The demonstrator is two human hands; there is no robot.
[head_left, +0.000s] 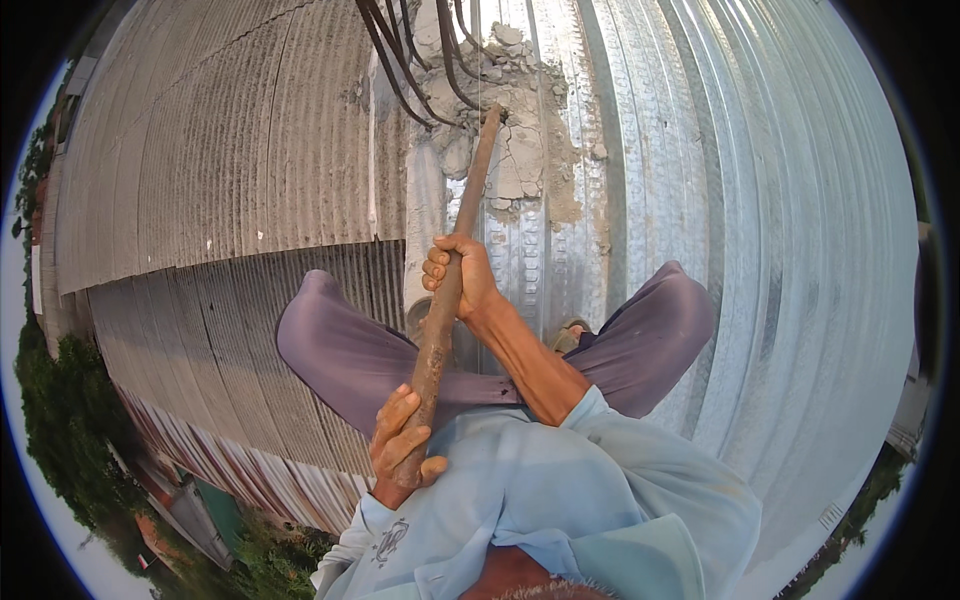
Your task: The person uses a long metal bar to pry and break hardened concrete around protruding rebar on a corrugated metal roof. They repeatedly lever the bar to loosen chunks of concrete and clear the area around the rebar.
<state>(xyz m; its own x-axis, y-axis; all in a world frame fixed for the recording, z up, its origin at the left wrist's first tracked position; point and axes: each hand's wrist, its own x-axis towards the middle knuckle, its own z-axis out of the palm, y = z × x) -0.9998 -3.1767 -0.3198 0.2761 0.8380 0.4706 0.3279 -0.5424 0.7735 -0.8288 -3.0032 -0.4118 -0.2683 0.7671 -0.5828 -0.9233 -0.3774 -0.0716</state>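
Note:
A long rusty-brown metal bar (432,352) slants away from my body, its far tip resting at a patch of cracked grey concrete (516,165). My right hand (466,274) is closed round the bar near its middle. Lower down, by my chest, my left hand (402,442) grips the thick near end, fingers curled over it. Just beyond the tip, several bent rebar rods (455,65) rise out of the broken concrete. How deep the tip sits in the rubble is hard to see.
I squat with knees spread, one sandalled foot (570,336) showing. Shiny ribbed metal sheeting (760,260) stretches to the right. Weathered corrugated roofing (210,160) lies to the left, with a step down at its near edge. Trees (75,420) stand beyond the roofs.

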